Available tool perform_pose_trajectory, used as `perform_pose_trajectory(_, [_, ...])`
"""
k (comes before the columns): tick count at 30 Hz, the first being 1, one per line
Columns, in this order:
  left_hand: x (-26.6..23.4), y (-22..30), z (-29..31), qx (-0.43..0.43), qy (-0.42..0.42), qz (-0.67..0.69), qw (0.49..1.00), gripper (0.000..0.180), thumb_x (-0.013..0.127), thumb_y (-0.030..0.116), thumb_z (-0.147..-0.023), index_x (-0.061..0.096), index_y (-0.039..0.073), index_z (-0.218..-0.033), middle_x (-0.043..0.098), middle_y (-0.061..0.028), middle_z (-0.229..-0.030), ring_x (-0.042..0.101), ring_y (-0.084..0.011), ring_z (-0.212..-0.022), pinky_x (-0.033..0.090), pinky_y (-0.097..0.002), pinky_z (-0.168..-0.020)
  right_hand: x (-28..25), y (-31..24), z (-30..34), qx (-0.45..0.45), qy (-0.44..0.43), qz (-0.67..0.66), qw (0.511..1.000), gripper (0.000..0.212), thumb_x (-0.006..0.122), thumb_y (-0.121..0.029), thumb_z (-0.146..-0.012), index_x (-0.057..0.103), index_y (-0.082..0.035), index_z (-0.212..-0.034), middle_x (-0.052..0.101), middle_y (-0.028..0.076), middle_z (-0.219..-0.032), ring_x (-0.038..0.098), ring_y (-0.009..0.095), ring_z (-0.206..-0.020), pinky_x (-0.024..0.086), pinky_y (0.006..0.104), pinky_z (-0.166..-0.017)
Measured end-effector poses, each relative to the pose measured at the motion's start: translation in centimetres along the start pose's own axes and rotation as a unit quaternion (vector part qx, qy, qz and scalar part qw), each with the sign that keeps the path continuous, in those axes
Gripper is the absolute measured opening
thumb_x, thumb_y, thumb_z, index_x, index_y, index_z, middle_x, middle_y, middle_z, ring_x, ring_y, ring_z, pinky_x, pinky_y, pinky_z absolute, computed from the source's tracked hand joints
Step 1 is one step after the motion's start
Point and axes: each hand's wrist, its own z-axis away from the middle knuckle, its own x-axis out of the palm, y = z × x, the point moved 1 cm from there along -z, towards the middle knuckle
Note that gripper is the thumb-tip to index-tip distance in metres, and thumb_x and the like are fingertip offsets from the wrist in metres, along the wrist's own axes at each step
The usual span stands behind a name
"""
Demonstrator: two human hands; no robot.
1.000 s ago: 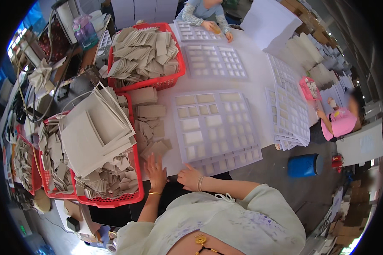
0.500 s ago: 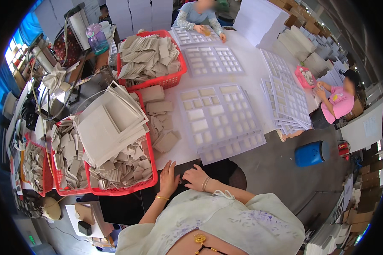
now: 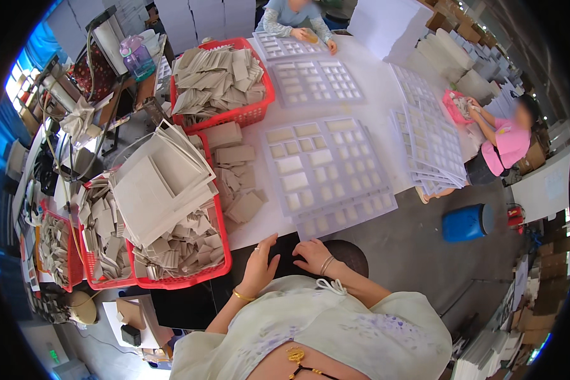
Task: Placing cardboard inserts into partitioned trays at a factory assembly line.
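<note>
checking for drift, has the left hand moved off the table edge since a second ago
Yes. The left hand has pulled back from the table edge toward the body.

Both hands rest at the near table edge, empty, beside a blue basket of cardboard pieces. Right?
Not quite: the head view shows the basket is red, not blue. The left hand and right hand do rest empty at the table edge.

The left hand (image 3: 258, 269) and right hand (image 3: 313, 255) show only their backs, so each grip stays hidden. The round black stool (image 3: 335, 250) lies mostly under them. Card pieces deep in the near red basket (image 3: 190, 275) are covered by white boards (image 3: 161, 183).
</note>
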Motion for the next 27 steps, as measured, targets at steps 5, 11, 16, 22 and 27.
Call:
perform_pose_trajectory(5, [-4.1, 3.6, -0.4, 0.037, 0.003, 0.021, 0.999, 0.048, 0.062, -0.001, -0.077, 0.049, 0.004, -0.122, 0.060, -0.0139, -0.110, 0.057, -0.0314, -0.101, 0.045, -0.0374, -0.086, -0.2, -0.6, -4.6, -0.077, -0.035, -0.059, 0.995, 0.025, 0.065, -0.027, -0.077, 0.059, -0.010, -0.094, 0.060, 0.008, -0.096, 0.057, 0.029, -0.095, 0.045, 0.0396, -0.079])
perform_pose_trajectory(11, [-9.6, 6.7, -1.6, 0.090, 0.161, -0.082, 0.980, 0.033, 0.063, -0.004, -0.069, 0.063, 0.005, -0.100, 0.065, -0.0086, -0.091, 0.061, -0.0274, -0.083, 0.047, -0.0378, -0.078, -1.5, -5.1, -12.0, -0.255, -0.104, -0.051, 0.960, 0.029, 0.065, -0.028, -0.077, 0.057, -0.010, -0.098, 0.058, 0.008, -0.097, 0.058, 0.028, -0.090, 0.045, 0.0425, -0.077])
perform_pose_trajectory(16, [-13.7, 6.9, -0.1, 0.098, 0.367, -0.128, 0.916, 0.032, 0.053, -0.013, -0.064, 0.060, 0.002, -0.091, 0.064, -0.0086, -0.078, 0.057, -0.0245, -0.065, 0.048, -0.0348, -0.066, -1.2, -7.1, -15.2, -0.321, -0.266, 0.065, 0.907, 0.033, 0.066, -0.030, -0.076, 0.057, -0.010, -0.101, 0.059, 0.009, -0.102, 0.057, 0.028, -0.099, 0.044, 0.0439, -0.083])
perform_pose_trajectory(22, [-19.3, 5.6, 4.2, 0.065, 0.510, -0.234, 0.825, 0.029, 0.049, -0.016, -0.068, 0.058, 0.000, -0.090, 0.064, -0.0091, -0.079, 0.058, -0.0206, -0.064, 0.046, -0.0291, -0.061, -1.0, -4.9, -15.2, -0.277, -0.374, 0.158, 0.871, 0.036, 0.066, -0.033, -0.076, 0.057, -0.009, -0.102, 0.060, 0.010, -0.104, 0.057, 0.029, -0.102, 0.044, 0.0439, -0.085])
perform_pose_trajectory(27, [-27.2, 0.4, 9.9, -0.013, 0.658, -0.137, 0.740, 0.016, 0.054, -0.008, -0.081, 0.054, -0.002, -0.096, 0.060, -0.0080, -0.084, 0.057, -0.0143, -0.073, 0.046, -0.0244, -0.067, -0.9, -5.4, -15.6, -0.215, -0.403, 0.205, 0.866, 0.047, 0.065, -0.036, -0.076, 0.055, -0.012, -0.116, 0.058, 0.012, -0.109, 0.057, 0.028, -0.103, 0.045, 0.0413, -0.086])
